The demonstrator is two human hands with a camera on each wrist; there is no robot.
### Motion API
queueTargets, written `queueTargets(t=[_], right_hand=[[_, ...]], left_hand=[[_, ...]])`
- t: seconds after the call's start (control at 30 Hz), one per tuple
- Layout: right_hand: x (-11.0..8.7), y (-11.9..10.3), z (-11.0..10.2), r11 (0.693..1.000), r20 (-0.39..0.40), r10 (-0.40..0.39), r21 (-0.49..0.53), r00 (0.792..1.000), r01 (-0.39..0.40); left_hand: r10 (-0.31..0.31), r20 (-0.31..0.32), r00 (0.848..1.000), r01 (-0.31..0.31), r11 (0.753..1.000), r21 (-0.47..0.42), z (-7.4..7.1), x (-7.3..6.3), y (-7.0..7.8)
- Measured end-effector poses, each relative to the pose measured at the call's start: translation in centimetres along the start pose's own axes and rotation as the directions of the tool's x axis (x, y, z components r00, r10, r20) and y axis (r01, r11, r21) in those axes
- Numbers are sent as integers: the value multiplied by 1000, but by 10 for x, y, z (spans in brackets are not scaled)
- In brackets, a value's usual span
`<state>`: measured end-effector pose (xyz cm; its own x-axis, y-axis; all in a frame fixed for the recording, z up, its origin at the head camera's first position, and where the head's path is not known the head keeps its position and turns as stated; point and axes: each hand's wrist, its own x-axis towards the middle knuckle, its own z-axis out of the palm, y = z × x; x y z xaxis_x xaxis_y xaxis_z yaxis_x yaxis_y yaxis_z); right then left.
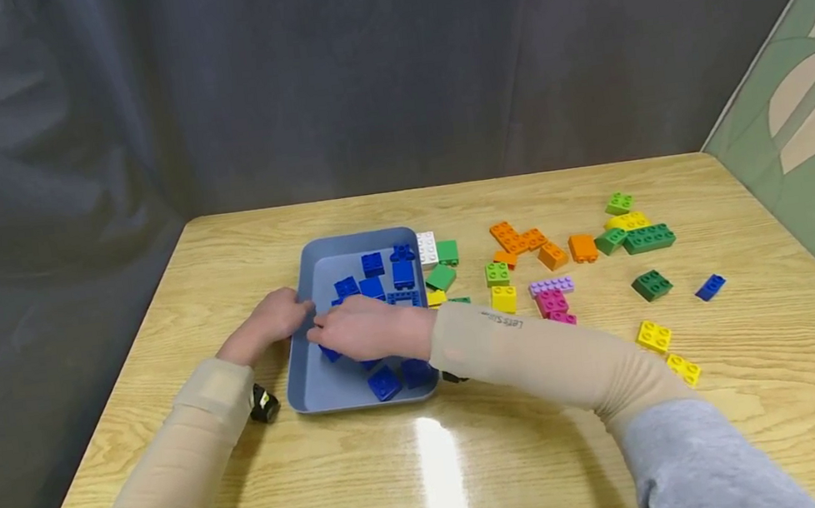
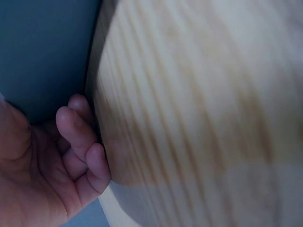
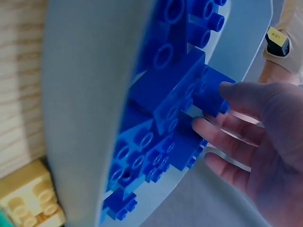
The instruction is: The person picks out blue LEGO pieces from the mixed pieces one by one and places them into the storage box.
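Observation:
A blue-grey tray (image 1: 305,383) holds several blue toy building bricks (image 1: 384,383). At the tray's left wall is my left hand (image 1: 280,313); in the left wrist view its curled fingers (image 2: 75,132) lie against the outer side, and it grips the edge. My right hand (image 1: 359,328) reaches in over the tray from the right. Seen from the right wrist, its thumb lies on a blue brick (image 3: 210,92) with a fingertip behind it, pinching the brick above the others. The remaining fingers are spread loosely beside more blue bricks (image 3: 163,109).
Right of the tray lie loose bricks: white (image 1: 427,249), green (image 1: 650,238), orange (image 1: 583,248), pink (image 1: 551,302), purple (image 1: 551,286), yellow (image 1: 654,336) and one blue brick (image 1: 710,287). A dark curtain (image 1: 357,75) hangs behind the wooden table (image 1: 344,487).

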<state>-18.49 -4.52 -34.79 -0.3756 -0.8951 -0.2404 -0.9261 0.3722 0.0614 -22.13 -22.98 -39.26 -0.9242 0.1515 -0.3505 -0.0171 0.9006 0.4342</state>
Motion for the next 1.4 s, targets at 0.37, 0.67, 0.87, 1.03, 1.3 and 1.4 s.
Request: queueTargets(t=[0.37, 0.67, 0.87, 1.03, 1.3, 1.4], right_hand=[[-48, 16, 4, 1000, -185, -12, 15, 983, 15], [-98, 42, 10, 994, -298, 51, 104, 953, -21], [-135, 59, 15, 983, -355, 137, 165, 925, -82], [-163, 70, 18, 967, -357, 226, 196, 906, -164], [-204, 86, 23, 930, -363, 358, 219, 860, -294], [-220, 93, 25, 909, -375, 409, 246, 832, -336]], left_hand=[[-34, -19, 999, 34, 999, -15, 0, -2, 3], [-46, -13, 999, 45, 998, -32, 1, -3, 4], [-56, -1, 998, 56, 998, -37, 0, -3, 5], [-60, 1, 998, 60, 997, -46, 1, -3, 4], [-50, -18, 999, 49, 998, -41, 2, -3, 4], [-50, -17, 999, 50, 998, -42, 2, -2, 4]])
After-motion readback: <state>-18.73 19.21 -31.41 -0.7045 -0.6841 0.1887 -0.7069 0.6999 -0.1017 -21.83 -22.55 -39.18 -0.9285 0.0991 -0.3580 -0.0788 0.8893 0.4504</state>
